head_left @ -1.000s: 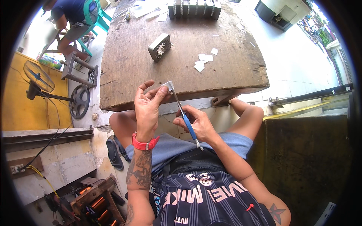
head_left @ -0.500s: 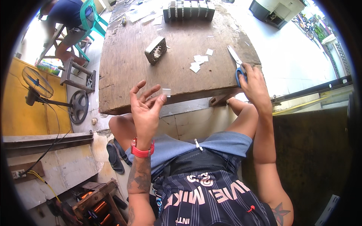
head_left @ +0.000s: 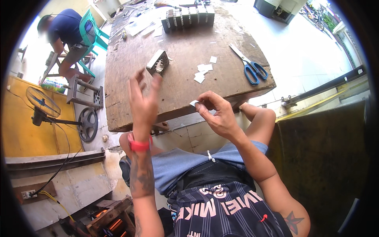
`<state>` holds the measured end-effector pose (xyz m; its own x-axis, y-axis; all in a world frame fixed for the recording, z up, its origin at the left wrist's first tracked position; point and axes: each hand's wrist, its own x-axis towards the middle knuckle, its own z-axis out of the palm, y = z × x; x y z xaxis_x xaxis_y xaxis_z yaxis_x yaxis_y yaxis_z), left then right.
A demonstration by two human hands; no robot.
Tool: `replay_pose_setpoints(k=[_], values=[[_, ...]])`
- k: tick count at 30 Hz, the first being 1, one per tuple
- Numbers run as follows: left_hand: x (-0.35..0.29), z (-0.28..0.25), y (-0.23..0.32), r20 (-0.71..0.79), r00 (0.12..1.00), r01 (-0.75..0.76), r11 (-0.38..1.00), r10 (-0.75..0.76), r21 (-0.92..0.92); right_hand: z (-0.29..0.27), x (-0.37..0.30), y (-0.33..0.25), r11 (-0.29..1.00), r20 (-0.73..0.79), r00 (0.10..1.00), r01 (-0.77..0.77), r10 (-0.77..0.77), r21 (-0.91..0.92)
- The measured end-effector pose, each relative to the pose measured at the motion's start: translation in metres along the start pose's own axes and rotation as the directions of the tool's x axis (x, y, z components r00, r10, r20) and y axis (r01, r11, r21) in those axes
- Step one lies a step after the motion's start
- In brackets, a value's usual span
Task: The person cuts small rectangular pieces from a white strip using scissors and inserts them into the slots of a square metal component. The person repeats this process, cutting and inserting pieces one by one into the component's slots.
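Observation:
Between thumb and fingers, my right hand [head_left: 216, 114] pinches a small white square piece [head_left: 194, 103] over the table's near edge. My left hand [head_left: 143, 98] is raised with fingers apart, somewhat blurred, and holds nothing I can see. Just beyond its fingertips stands a small dark block with a pale top and a slotted, finned face [head_left: 158, 62]; whether they touch I cannot tell. Several white square pieces [head_left: 203, 68] lie in a loose cluster on the wooden table [head_left: 177, 89]. Blue-handled scissors [head_left: 251, 68] rest at the table's right side, blades spread a little, away from both hands.
A row of dark blocks [head_left: 187, 19] stands at the far end, with paper sheets [head_left: 140, 26] beside it. At left are a fan [head_left: 42, 103], a wooden stool [head_left: 81, 93] and a person [head_left: 71, 29] by a green chair [head_left: 90, 35]. A dark panel [head_left: 323, 158] stands right.
My right hand has let go of the scissors and moved left; it now pinches the white piece that my left hand held. My left hand has opened and moved toward the finned block.

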<state>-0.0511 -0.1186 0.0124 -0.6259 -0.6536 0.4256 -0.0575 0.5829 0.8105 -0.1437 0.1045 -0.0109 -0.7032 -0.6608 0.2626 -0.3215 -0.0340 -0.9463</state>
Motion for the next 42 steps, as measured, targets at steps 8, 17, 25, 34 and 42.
replay_pose_setpoints(k=[8, 17, 25, 34, 42], values=[[0.066, 0.023, -0.038, 0.309, 0.897, 0.428, 0.794, -0.315, -0.431, -0.013, -0.001, -0.004, 0.955, -0.073, 0.992, -0.074, 0.098, 0.287], [-0.068, 0.02, 0.036, 0.31, 0.837, 0.29, -0.115, -0.451, -0.95, 0.001, 0.01, -0.015, 0.834, 0.049, 0.897, 0.427, -0.439, -0.349], [-0.09, 0.032, 0.054, 0.263, 0.893, 0.311, 0.078, -0.365, -0.947, 0.006, 0.018, -0.012, 0.705, 0.138, 0.833, 0.531, -0.536, -0.469], [-0.091, 0.032, 0.051, 0.257, 0.909, 0.323, 0.167, -0.327, -0.931, 0.003, 0.008, -0.011, 0.713, 0.17, 0.843, 0.525, -0.511, -0.465], [-0.093, 0.037, 0.062, 0.219, 0.867, 0.275, 0.064, -0.448, -0.959, 0.022, -0.006, -0.002, 0.9, -0.085, 0.914, 0.368, -0.396, -0.233]])
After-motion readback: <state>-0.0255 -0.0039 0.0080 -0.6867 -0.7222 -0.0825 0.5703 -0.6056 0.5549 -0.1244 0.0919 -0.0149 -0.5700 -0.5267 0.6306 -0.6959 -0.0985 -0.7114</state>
